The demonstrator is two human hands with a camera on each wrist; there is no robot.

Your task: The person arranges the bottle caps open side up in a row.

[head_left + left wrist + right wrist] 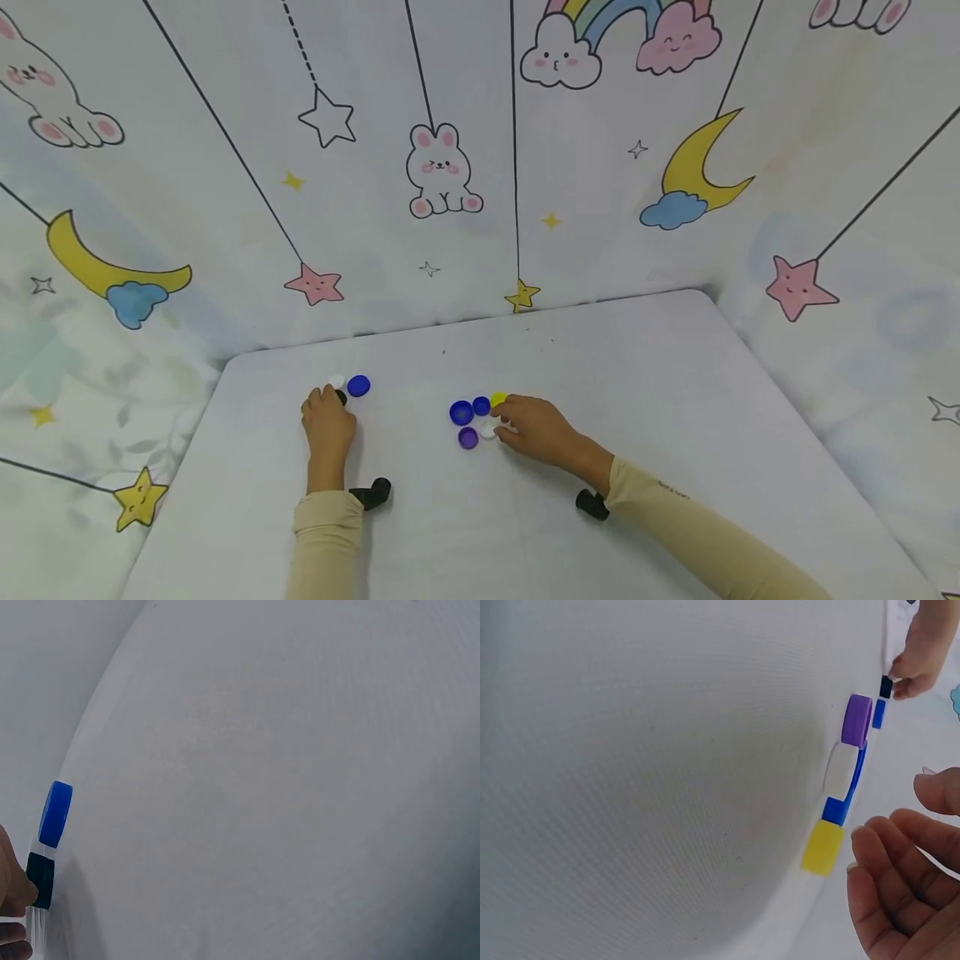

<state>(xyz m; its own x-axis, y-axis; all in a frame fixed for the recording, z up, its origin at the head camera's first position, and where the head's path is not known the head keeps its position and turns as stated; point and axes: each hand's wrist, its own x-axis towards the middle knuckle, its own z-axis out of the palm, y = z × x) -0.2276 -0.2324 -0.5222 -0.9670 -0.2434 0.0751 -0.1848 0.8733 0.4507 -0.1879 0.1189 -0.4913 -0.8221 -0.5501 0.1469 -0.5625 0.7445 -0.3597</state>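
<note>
At the left of the table, my left hand (327, 419) pinches a black bottle cap (43, 881), its fingertips on the cap's side. Just beyond are a white cap (337, 382) and a blue cap (359, 386). My right hand (542, 428) hovers with loosely bent fingers beside a group of caps and holds nothing. That group has a yellow cap (823, 847), a white cap (841, 771), a purple cap (857, 720), a small blue cap (482, 406) and a larger blue cap (461, 412). Fingers partly hide the yellow and white caps in the head view.
A white cloth covers the table (645, 358). Behind it hangs a backdrop (480, 250) printed with rabbits, stars and moons. Black wrist-worn devices stick out at the left sleeve (326, 533) and the right sleeve (675, 517).
</note>
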